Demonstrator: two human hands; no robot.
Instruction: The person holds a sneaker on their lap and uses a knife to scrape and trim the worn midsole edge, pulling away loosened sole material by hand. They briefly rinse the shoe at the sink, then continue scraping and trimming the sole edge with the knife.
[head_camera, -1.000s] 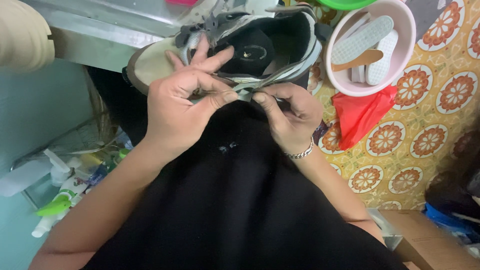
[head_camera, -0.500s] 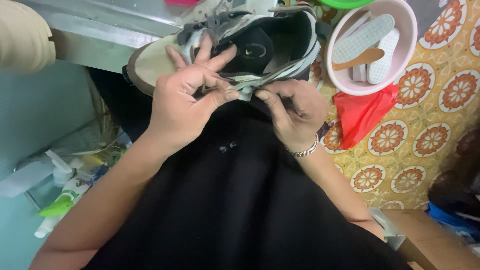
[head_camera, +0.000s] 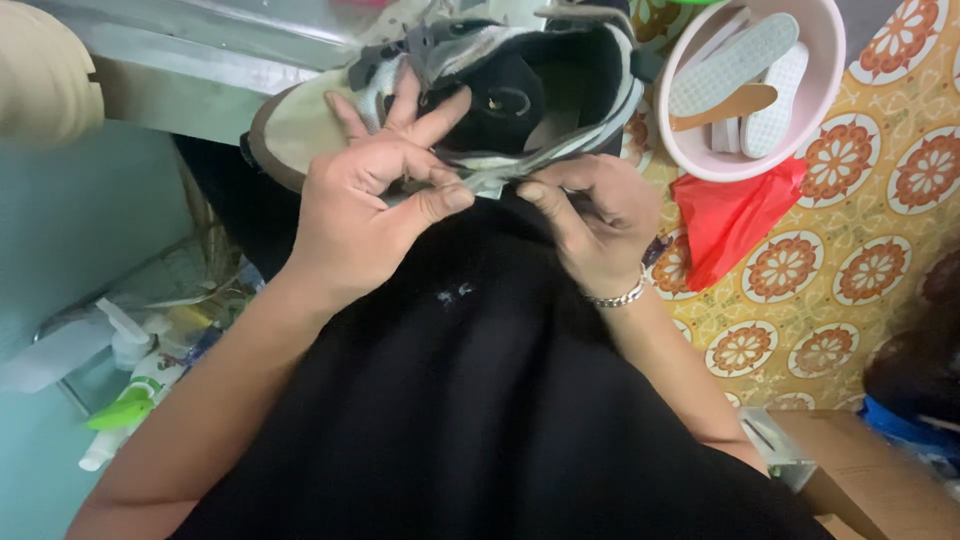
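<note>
In the head view, at twelve o'clock of both hands: grey-and-black shoe (head_camera: 500, 95), long axis nine to three. Left hand (head_camera: 375, 190) and right hand (head_camera: 590, 215) equally near, both pinched shut on its near collar edge.

shoe (head_camera: 520, 90): worn sneaker, black inside with grey-and-white striped sides and a tan sole
pose: tipped on its side, opening facing up toward the camera
spot: on the lap, heel edge pinched
</note>
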